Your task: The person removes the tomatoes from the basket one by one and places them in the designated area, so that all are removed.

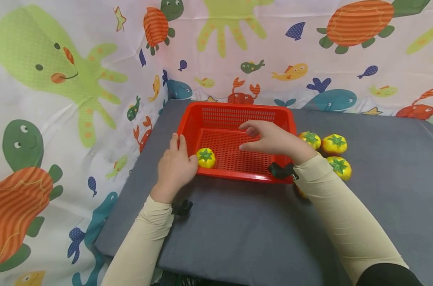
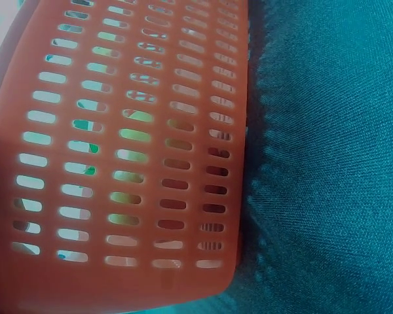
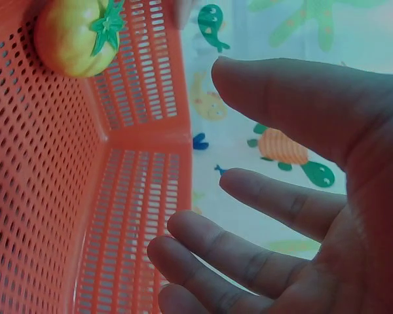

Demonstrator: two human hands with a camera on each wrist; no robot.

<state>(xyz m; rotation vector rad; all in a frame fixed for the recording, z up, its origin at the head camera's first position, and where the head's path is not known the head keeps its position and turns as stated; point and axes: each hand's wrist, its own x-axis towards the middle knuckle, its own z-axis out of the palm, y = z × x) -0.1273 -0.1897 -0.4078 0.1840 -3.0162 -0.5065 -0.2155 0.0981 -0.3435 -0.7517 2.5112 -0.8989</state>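
Observation:
A red plastic basket (image 1: 237, 174) with slotted walls stands on the grey-covered table. Inside, near its front left corner, sits one yellow tomato-like fruit (image 1: 205, 158) with a green star-shaped top. My left hand (image 1: 175, 169) touches the basket's left rim with its fingers extended; the left wrist view shows only the outer wall (image 2: 154, 170) nearby. Over the basket's right half, my right hand (image 1: 270, 137) hovers with thumb and fingers spread, nothing between them. The right wrist view shows that hand (image 3: 281, 196) apart from the fruit (image 3: 75, 39).
Three more yellow fruits (image 1: 334, 144) lie right of the basket, one partly behind the right forearm. Another fruit (image 1: 300, 192) is mostly hidden under that forearm. A curtain with sea animals (image 1: 216, 71) borders the table's back and left side.

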